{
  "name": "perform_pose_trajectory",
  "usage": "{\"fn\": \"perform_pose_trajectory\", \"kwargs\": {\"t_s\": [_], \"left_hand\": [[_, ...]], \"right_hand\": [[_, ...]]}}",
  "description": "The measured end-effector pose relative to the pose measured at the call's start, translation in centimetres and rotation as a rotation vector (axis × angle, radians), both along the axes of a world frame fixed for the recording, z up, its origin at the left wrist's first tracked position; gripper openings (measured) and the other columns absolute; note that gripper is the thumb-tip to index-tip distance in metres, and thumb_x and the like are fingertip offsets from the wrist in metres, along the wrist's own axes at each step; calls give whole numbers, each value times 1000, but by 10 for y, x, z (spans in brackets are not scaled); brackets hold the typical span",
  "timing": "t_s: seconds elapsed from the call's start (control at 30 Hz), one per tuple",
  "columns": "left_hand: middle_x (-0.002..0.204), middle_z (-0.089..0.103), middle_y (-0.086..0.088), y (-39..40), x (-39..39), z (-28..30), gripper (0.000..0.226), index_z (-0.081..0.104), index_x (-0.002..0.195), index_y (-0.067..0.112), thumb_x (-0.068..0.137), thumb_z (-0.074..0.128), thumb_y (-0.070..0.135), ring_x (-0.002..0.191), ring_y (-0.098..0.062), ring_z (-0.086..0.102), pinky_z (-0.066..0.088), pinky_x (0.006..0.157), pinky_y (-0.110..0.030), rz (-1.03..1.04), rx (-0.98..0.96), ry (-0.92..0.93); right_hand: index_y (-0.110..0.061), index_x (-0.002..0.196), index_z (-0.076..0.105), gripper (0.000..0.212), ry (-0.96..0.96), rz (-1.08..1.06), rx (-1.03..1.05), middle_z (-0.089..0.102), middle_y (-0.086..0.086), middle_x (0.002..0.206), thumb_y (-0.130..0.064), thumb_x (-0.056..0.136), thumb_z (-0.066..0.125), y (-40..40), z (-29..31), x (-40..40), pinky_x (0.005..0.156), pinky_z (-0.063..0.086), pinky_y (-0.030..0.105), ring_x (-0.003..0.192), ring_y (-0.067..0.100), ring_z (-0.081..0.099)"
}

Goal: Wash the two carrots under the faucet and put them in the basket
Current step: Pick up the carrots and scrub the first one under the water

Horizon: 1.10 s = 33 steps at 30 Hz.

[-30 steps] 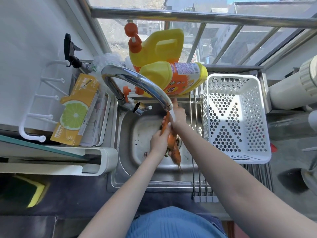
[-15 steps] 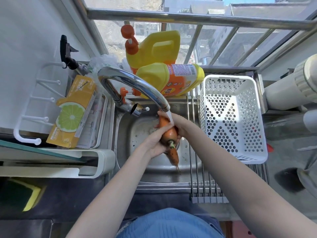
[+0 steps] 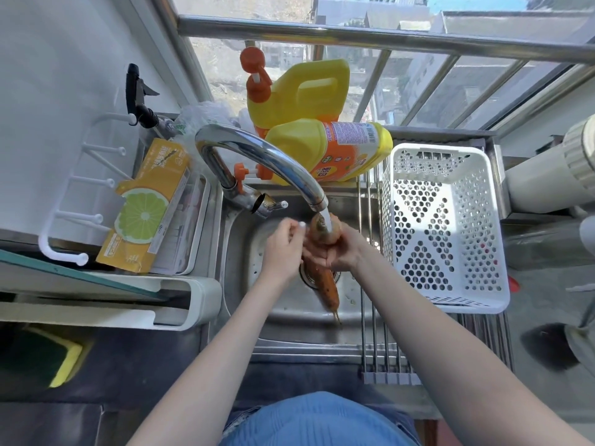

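Your right hand (image 3: 341, 252) grips a carrot (image 3: 323, 268) under the running faucet (image 3: 267, 159); your left hand (image 3: 283, 246) rubs it, fingers curled. The basket (image 3: 495, 239) holds nothing yet.

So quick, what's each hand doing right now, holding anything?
Left hand: fingers curled beside the carrot; whether it grips cannot be told.
Right hand: holds the carrot under the faucet stream.

One carrot (image 3: 325, 281), one basket (image 3: 483, 294), two yellow bottles (image 3: 302, 91), one faucet (image 3: 267, 156)
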<state>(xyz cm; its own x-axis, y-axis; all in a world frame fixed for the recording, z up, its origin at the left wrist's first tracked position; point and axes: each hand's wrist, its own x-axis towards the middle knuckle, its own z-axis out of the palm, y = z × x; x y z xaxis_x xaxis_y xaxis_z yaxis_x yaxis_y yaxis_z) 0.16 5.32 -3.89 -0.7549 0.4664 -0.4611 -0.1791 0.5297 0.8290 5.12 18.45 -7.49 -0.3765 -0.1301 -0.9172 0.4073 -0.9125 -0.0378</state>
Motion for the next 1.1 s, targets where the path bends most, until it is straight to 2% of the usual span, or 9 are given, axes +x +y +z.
{"fn": "perform_pose_trajectory", "kwargs": {"t_s": [0.17, 0.37, 0.47, 0.53, 0.63, 0.73, 0.93, 1.0, 1.1], "left_hand": [[124, 50, 5, 6, -10, 2, 74, 44, 132, 30, 64, 69, 13, 112, -13, 45, 40, 94, -29, -447, 4, 16], [81, 64, 10, 27, -17, -3, 42, 55, 91, 28, 52, 69, 33, 80, -12, 62, 48, 69, -24, -362, -8, -15], [75, 61, 12, 30, -14, -3, 37, 50, 81, 30, 49, 68, 34, 76, -11, 60, 45, 64, -23, -314, 2, 6], [76, 62, 10, 29, -12, -7, 36, 53, 81, 28, 52, 72, 28, 78, -13, 62, 48, 66, -27, -297, -5, 8], [79, 68, 8, 26, -11, -9, 30, 60, 82, 29, 59, 76, 16, 80, -13, 66, 56, 71, -35, -324, -22, 1], [90, 70, -8, 28, -9, -2, 21, 65, 95, 10, 75, 67, 4, 86, -22, 65, 56, 79, -40, -423, -40, 33], [81, 63, -10, 17, -18, 3, 47, 63, 100, 7, 52, 65, 9, 77, -19, 62, 55, 72, -37, -284, 25, -321], [77, 64, -7, 16, -19, 3, 43, 64, 96, 8, 54, 64, 12, 74, -17, 63, 54, 69, -32, -295, 25, -347], [89, 69, -12, 14, -13, 1, 46, 63, 109, 9, 64, 67, 16, 81, -18, 65, 56, 77, -32, -268, 85, -354]], "right_hand": [[-9, 94, 63, 34, 63, 8, -127, 70, 12, 84, -41, 86, 56, -13, 0, 1, 59, 60, 38, 74, 28, 70], [-6, 99, 68, 61, 103, 514, 51, 71, 15, 106, -58, 92, 38, -11, 15, 15, 84, 52, 40, 105, 32, 66], [-10, 78, 66, 42, -28, 824, 485, 71, 10, 90, -37, 96, 39, -6, 28, 15, 75, 51, 30, 83, 24, 68], [-13, 74, 61, 45, -125, 611, 908, 68, 11, 90, -33, 102, 32, -8, 28, 12, 78, 52, 34, 85, 26, 65], [-14, 99, 68, 50, 107, 159, 869, 70, 9, 99, -41, 105, 27, -14, 31, 8, 83, 54, 30, 94, 21, 66], [-11, 109, 70, 33, 269, 297, 997, 71, 7, 103, -35, 99, 50, -26, 29, 4, 85, 54, 27, 101, 18, 66], [-23, 65, 68, 37, 294, 384, 1060, 75, 9, 100, -18, 97, 49, -24, 38, -12, 89, 54, 33, 97, 21, 69], [-23, 47, 63, 51, 209, 340, 963, 77, 4, 87, -21, 96, 48, -21, 39, -17, 93, 53, 40, 92, 20, 70], [-12, 64, 62, 39, 82, 211, 850, 69, -6, 56, -22, 99, 46, -16, 36, -27, 70, 57, 24, 62, 8, 67]]}}
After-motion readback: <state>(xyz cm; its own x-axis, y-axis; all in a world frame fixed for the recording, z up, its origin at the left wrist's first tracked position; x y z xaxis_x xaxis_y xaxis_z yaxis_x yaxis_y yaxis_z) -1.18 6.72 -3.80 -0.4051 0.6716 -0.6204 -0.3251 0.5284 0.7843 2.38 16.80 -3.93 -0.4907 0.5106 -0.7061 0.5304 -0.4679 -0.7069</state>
